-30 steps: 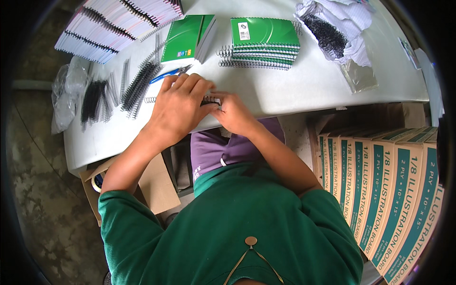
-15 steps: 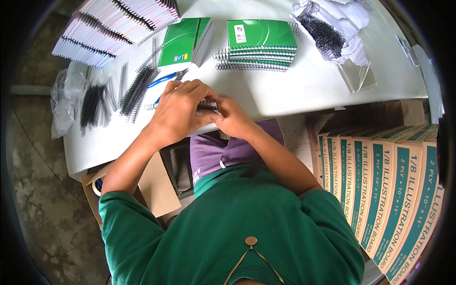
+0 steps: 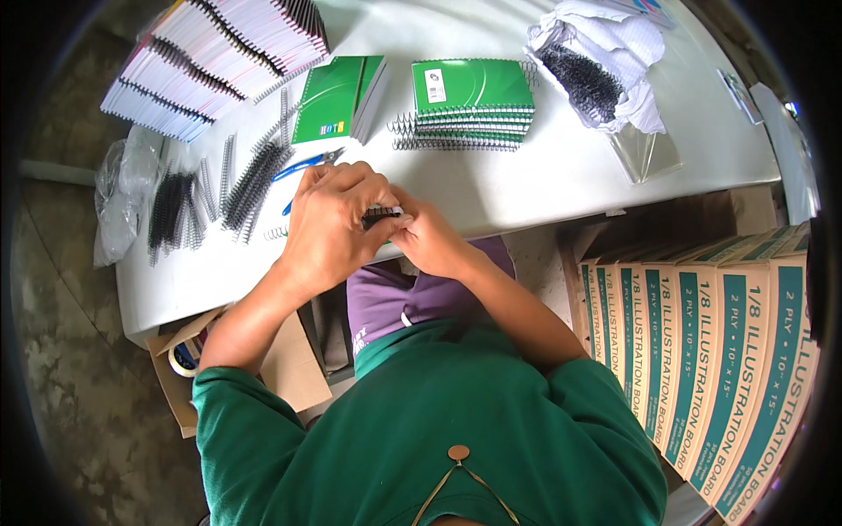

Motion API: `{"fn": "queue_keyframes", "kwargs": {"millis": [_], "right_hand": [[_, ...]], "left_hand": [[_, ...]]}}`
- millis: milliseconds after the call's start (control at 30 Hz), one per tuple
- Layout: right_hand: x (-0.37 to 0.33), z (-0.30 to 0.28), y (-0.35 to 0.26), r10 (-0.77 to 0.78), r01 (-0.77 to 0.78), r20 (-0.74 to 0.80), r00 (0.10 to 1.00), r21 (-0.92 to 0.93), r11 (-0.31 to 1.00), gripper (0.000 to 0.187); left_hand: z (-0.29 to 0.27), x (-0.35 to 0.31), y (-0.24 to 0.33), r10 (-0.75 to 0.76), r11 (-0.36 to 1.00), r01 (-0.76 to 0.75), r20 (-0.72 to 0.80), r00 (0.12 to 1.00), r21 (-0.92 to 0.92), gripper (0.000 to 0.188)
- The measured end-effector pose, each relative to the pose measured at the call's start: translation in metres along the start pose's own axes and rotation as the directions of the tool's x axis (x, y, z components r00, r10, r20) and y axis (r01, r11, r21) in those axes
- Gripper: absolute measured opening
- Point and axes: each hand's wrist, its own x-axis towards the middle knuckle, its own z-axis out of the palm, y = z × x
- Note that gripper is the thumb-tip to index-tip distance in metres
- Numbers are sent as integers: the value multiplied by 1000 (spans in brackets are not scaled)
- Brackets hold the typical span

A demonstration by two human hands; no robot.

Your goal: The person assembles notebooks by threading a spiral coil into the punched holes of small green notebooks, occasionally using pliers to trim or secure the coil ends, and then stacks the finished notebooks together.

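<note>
Gripping black coil (image 3: 379, 214) w/ bent fingers of L hand (image 3: 335, 221) & R hand (image 3: 430, 238); prob. at coil-fitting step; next, req. careful twisting.

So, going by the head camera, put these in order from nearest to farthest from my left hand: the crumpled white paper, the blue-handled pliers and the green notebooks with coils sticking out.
From your left hand:
1. Blue-handled pliers, just beyond it.
2. Green notebooks with coils sticking out, forward and right.
3. Crumpled white paper, farther right.
</note>
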Motion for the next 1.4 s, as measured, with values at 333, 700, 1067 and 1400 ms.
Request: {"fn": "queue_keyframes", "kwargs": {"millis": [333,700,1067,1400], "right_hand": [[56,-69,-38,-355,361,-724,591,-157,919,43],[57,-105,31,-304,72,-801,515,-313,947,37],[56,-87,26,-319,30,-800,508,-354,935,44],[71,-98,35,-235,130,-839,491,-197,972,33]], "left_hand": [[50,73,49,-501,432,-253,-464,730,-865,28],[107,107,-11,-326,941,136,-728,604,-309,38],[129,116,-16,-727,592,-32,-550,411,-805,29],[138,128,-33,-778,466,-163,-490,392,-870,47]]}}
